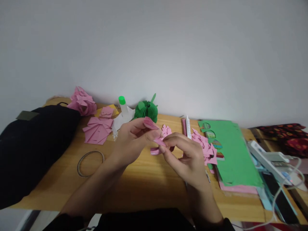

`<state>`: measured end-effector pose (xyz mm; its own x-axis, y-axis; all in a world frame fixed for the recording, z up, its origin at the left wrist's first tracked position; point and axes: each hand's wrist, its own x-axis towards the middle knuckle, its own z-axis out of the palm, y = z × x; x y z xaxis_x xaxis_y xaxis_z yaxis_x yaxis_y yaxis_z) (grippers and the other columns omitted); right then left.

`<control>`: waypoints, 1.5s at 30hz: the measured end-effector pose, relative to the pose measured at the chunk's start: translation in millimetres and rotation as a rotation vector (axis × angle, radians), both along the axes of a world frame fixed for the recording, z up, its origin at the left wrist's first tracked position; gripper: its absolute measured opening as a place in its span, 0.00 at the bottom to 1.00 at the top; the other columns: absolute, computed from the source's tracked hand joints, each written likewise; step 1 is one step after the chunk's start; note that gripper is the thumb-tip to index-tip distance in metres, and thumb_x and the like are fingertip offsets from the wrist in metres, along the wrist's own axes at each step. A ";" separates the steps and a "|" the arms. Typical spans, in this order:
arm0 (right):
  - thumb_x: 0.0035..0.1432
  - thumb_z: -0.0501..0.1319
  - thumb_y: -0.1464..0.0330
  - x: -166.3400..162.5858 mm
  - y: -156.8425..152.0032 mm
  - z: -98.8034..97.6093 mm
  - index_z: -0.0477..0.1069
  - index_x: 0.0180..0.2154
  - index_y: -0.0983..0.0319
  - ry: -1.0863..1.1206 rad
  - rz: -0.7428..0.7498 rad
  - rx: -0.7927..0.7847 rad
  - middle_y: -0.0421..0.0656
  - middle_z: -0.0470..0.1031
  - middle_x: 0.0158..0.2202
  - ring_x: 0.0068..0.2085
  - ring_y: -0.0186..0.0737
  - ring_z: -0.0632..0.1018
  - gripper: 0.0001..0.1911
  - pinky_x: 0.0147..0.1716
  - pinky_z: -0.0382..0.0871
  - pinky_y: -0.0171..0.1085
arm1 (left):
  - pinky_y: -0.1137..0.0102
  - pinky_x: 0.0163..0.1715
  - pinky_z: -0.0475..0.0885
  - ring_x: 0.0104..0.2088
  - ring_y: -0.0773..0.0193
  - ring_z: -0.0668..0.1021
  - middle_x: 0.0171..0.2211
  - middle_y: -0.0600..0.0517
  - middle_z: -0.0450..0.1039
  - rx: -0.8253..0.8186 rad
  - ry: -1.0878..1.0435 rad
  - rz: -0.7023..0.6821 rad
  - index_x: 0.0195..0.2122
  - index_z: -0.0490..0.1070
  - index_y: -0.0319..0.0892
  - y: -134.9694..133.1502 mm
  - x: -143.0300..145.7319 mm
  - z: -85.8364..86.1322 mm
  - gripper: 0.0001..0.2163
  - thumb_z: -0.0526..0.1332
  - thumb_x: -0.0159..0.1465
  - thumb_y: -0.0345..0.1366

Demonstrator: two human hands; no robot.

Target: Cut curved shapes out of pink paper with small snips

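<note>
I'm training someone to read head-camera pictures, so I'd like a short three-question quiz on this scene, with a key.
1. What do the left hand and right hand hold between them?
2. True or false: the round ring lies on top of the green sheets.
3. In the picture, what colour is the cap of the pale bottle left of the pleated paper ball?
A) red
B) green
C) black

Key:
1. Folded pink paper.
2. False; the round ring lies on the wooden tabletop, near the left forearm.
3. B
</note>
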<state>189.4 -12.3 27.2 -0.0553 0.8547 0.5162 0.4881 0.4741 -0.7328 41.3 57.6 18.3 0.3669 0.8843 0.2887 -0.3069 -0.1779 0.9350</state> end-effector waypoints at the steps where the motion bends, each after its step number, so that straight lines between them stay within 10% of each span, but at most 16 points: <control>1: 0.58 0.63 0.76 0.4 0.4 -0.9 0.73 0.30 0.65 0.008 -0.003 -0.014 0.43 0.75 0.26 0.28 0.35 0.75 0.05 0.26 0.69 0.34 | 0.73 0.32 0.71 0.26 0.71 0.75 0.24 0.56 0.75 -0.019 -0.006 -0.008 0.24 0.75 0.40 -0.1 0.2 0.1 0.06 0.66 0.59 0.30; 16: 0.56 0.63 0.76 -1.0 1.3 -1.1 0.72 0.28 0.63 0.024 0.008 0.042 0.41 0.74 0.25 0.27 0.34 0.75 0.06 0.27 0.69 0.33 | 0.71 0.33 0.72 0.27 0.68 0.75 0.23 0.55 0.75 -0.159 -0.051 -0.061 0.23 0.76 0.41 3.7 1.5 -1.4 0.07 0.69 0.55 0.35; 30: 0.59 0.66 0.65 9.2 8.1 -10.1 0.79 0.39 0.55 0.554 0.370 -0.368 0.41 0.81 0.37 0.41 0.39 0.79 0.05 0.43 0.73 0.40 | 0.69 0.41 0.73 0.39 0.62 0.78 0.35 0.51 0.78 -0.314 -0.248 -0.399 0.31 0.80 0.43 11.5 -0.8 -5.6 0.06 0.69 0.57 0.40; 45: 0.49 0.73 0.62 16.6 8.1 -12.3 0.78 0.33 0.55 0.696 0.147 -0.363 0.38 0.76 0.30 0.29 0.34 0.73 0.08 0.31 0.72 0.36 | 0.56 0.53 0.67 0.51 0.51 0.75 0.47 0.45 0.76 -0.143 0.076 -0.248 0.48 0.74 0.42 1.1 -3.4 -1.1 0.22 0.71 0.54 0.45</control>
<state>206.0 -4.2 14.9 0.0521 0.9849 0.1650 -0.1871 0.1719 -0.9672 37.9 58.8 17.2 0.5926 0.7947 0.1313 -0.2524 0.0284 0.9672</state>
